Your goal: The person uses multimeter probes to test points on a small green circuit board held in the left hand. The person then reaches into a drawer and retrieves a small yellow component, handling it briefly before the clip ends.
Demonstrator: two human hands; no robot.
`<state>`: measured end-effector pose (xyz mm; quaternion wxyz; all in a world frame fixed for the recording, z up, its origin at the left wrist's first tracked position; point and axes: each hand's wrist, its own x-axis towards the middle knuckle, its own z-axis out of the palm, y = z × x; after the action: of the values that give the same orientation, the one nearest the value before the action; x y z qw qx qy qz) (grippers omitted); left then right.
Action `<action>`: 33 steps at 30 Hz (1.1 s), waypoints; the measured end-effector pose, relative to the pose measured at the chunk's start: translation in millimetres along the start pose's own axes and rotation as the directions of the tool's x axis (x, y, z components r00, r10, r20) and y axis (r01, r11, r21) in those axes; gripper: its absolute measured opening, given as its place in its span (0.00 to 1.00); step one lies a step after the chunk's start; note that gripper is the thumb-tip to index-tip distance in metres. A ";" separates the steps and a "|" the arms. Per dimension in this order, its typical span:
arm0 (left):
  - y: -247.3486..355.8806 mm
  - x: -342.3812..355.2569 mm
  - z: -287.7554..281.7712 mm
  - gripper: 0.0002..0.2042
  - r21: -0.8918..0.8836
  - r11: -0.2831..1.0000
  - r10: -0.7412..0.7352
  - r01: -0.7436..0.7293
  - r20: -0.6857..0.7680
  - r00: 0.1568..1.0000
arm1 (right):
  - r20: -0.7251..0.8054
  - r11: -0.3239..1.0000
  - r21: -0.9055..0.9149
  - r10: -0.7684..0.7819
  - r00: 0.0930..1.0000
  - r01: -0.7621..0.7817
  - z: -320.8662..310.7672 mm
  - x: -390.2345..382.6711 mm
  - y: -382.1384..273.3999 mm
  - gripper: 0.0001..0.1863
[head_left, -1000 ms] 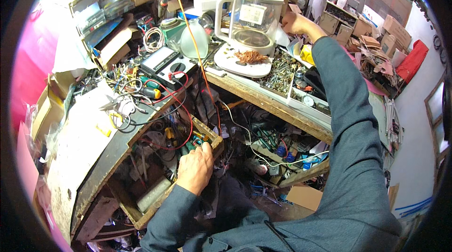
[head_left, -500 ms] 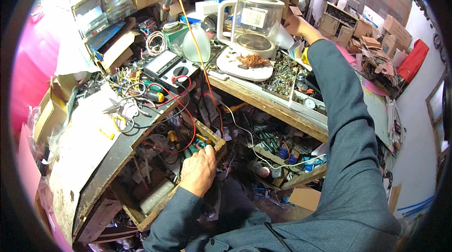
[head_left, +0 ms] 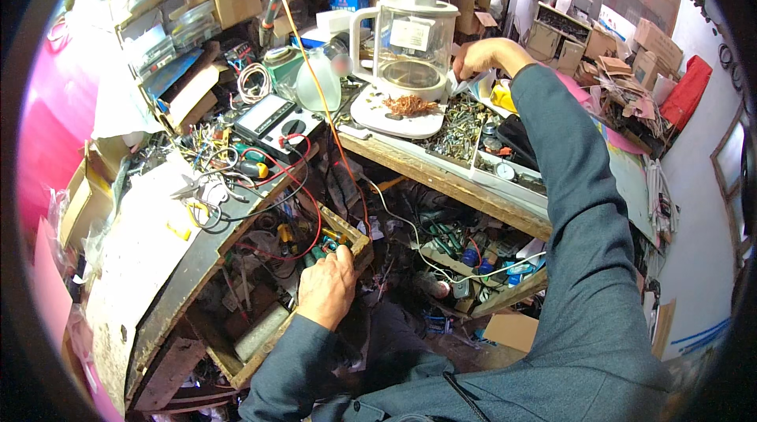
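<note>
My left hand [head_left: 326, 289] is closed over the front board of an open wooden drawer [head_left: 264, 363], beside teal-handled tools [head_left: 317, 252]. Its fingertips are partly hidden. My right arm stretches across the bench, and my right hand [head_left: 493, 55] is bent down just right of a clear glass kettle [head_left: 414, 51] with a white lid and handle. The fingers are drawn together by something whitish, which I cannot make out. The kettle stands upright on a white base [head_left: 386, 118], where a bundle of copper wire [head_left: 410, 105] lies in front of it.
A multimeter [head_left: 276, 122] with red and black leads sits left of a translucent bottle [head_left: 318, 83]. Loose screws [head_left: 457, 126] and a small round gauge [head_left: 505, 171] lie right of the base. An orange cord [head_left: 322, 79] hangs before the bench. Pliers and wires clutter the left table [head_left: 158, 209].
My right hand has come left and down toward the kettle's side, its fingers now bent downward. My left hand stays on the drawer. The whole view has shifted slightly.
</note>
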<state>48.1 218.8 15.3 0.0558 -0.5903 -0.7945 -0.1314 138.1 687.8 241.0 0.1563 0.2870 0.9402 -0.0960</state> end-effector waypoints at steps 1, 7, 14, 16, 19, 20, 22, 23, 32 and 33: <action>-1.1 -0.6 1.2 0.06 0.000 1.000 0.010 -0.010 -0.001 1.000 | 0.032 0.999 -0.040 -0.032 0.999 0.033 0.9 0.8 2.0 0.20; -4.3 -4.9 3.9 0.06 0.011 1.000 0.014 -0.014 -0.008 1.000 | 0.034 0.990 -0.009 -0.140 0.990 0.141 -1.9 -23.5 -14.5 0.23; -0.5 0.8 1.6 0.04 -0.004 1.000 0.024 -0.024 0.010 1.000 | -0.700 0.999 0.000 0.023 0.714 -0.033 -24.1 -5.2 81.4 0.13; 0.0 0.6 0.1 0.05 0.009 1.000 -0.005 0.005 0.030 1.000 | -0.679 0.995 0.088 0.089 0.729 -0.040 -17.2 5.8 91.8 0.13; -0.4 0.1 -0.4 0.05 0.007 1.000 -0.019 0.019 0.029 0.999 | -0.693 0.998 0.042 0.070 0.718 -0.057 -1.2 13.9 88.9 0.13; -0.9 -1.5 -1.3 0.05 0.006 1.000 -0.023 0.023 0.025 0.999 | -0.702 0.998 -0.027 0.015 0.712 -0.048 5.9 13.9 78.4 0.13; -0.3 -2.3 -4.3 0.05 0.009 1.000 -0.017 0.017 0.019 1.000 | -0.705 0.989 -0.105 0.001 0.709 -0.105 11.4 17.7 67.6 0.14; 0.3 -1.4 -5.1 0.06 0.008 1.000 -0.008 0.008 0.015 1.000 | -0.662 0.984 -0.095 0.051 0.748 -0.151 11.5 18.1 69.6 0.15; 2.2 0.1 -2.5 0.06 0.017 1.000 -0.027 0.026 0.035 0.999 | -0.687 0.955 -0.051 0.178 0.704 -0.291 23.4 29.5 76.3 0.18; 2.4 0.8 -1.7 0.06 0.013 1.000 -0.022 0.021 0.033 0.999 | -0.702 0.951 -0.048 0.187 0.687 -0.307 23.3 28.6 79.6 0.18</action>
<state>50.0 219.8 17.6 0.0449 -0.5834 -0.8025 -0.1169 166.5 761.1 202.0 -0.1702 0.4124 0.8874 0.1160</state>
